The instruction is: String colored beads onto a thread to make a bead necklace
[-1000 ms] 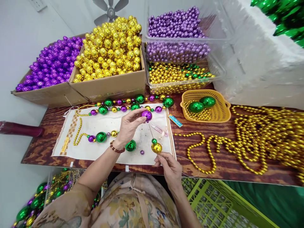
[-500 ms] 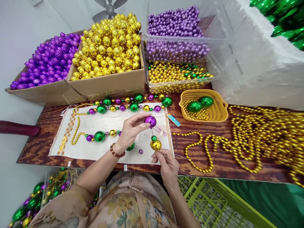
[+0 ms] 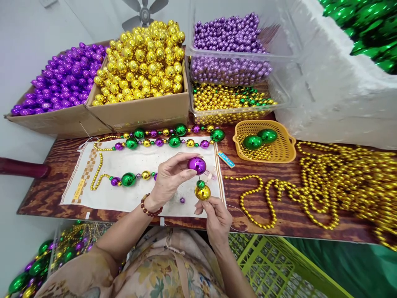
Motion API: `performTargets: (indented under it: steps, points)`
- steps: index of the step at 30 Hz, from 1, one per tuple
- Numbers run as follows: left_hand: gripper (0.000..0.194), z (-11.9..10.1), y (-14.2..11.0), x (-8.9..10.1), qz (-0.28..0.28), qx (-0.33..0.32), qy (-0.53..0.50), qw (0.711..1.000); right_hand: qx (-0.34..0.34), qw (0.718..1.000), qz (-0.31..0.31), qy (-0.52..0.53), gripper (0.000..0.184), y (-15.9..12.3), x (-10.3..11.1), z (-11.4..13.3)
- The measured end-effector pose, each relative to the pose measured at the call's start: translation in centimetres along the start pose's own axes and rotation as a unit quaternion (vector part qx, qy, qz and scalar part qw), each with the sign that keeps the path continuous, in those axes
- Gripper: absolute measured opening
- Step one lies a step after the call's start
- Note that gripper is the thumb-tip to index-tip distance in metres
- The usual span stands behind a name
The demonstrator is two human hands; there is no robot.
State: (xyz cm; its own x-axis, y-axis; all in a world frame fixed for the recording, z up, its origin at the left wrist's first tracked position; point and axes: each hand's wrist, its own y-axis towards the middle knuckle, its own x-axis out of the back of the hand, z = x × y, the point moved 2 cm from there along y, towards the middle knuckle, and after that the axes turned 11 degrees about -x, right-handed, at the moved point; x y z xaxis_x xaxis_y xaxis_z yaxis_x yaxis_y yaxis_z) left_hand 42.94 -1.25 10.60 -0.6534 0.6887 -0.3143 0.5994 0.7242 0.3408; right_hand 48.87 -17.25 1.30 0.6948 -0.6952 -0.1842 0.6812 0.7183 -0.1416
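Observation:
My left hand (image 3: 169,179) pinches a large purple bead (image 3: 196,165) between thumb and fingers, just above a small green bead (image 3: 201,184) and a gold bead (image 3: 202,192) stacked on a thin needle or thread. My right hand (image 3: 215,219) is closed under the gold bead, holding the strand from below. Both hands hover over a white cloth (image 3: 102,194) on the wooden table (image 3: 56,165). A partly strung strand of purple, green and gold beads (image 3: 128,179) lies on the cloth, left of my left hand.
Cardboard boxes of purple balls (image 3: 58,82) and gold balls (image 3: 142,58) stand at the back, with clear tubs of small purple beads (image 3: 229,45) and gold beads (image 3: 229,99). A yellow basket (image 3: 287,145) holds two green balls. Gold bead chains (image 3: 341,178) sprawl at right. A finished strand (image 3: 167,136) lies along the cloth's far edge.
My left hand carried the purple bead right and down, bringing it right above the green and gold beads. My right hand stayed under the gold bead.

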Motion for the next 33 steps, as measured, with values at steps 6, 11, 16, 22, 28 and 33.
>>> performTargets:
  steps: [6, 11, 16, 22, 28, 33]
  points:
    - [0.032, -0.3, 0.4, 0.1, -0.022, 0.031, -0.030, 0.999, 0.006, 1.000, -0.006, -0.024, 0.015, 0.2, -0.5, 1.0]
    - [0.031, -0.8, 0.6, -0.1, -0.043, 0.041, -0.045, 0.997, 0.009, 0.999, -0.013, -0.042, 0.017, 0.5, -0.7, 1.4]
    - [0.029, -0.5, 1.1, 0.3, -0.073, 0.072, -0.054, 0.993, 0.026, 0.997, -0.002, -0.070, 0.014, 0.3, -1.0, 1.5]
    - [0.029, -0.6, 0.8, 0.3, -0.051, 0.037, -0.022, 0.998, 0.016, 0.997, -0.062, -0.045, 0.019, 0.7, -1.0, 1.4]
    - [0.031, -0.8, -0.2, -0.4, 0.000, -0.002, 0.019, 1.000, 0.032, 0.999, -0.026, 0.012, 0.017, 1.5, -1.5, 1.8]
    - [0.031, 0.1, -0.1, -0.5, -0.012, 0.038, -0.021, 0.999, -0.014, 0.998, 0.031, 0.043, 0.014, 1.6, -1.5, 2.1]
